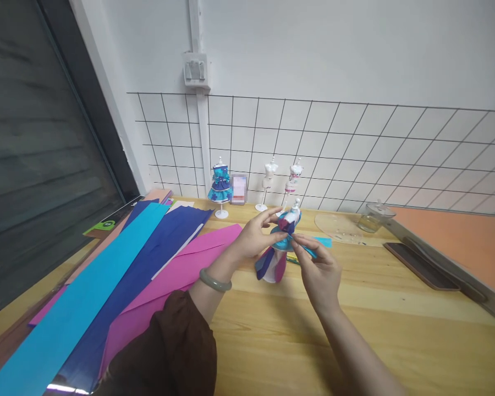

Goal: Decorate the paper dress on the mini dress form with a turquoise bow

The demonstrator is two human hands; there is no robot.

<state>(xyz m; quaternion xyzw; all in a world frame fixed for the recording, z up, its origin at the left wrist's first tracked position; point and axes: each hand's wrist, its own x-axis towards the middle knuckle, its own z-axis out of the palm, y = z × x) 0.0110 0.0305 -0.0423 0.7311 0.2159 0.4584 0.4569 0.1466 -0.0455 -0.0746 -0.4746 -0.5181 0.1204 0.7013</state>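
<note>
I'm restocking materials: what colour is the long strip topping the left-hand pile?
The long strip is bright sky blue, seen in the head view.

Showing no readable text, brand, number or sign. Bearing a dark mark, too small to make out, on the green label (106,226) well to the left of the left hand (254,235); blurring into coloured blocks on the pale upright panel (238,190) beyond that hand.

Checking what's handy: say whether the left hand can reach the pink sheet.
Likely yes: the pink sheet has its far end uncovered near the left hand, which is touching a mannequin.
</note>
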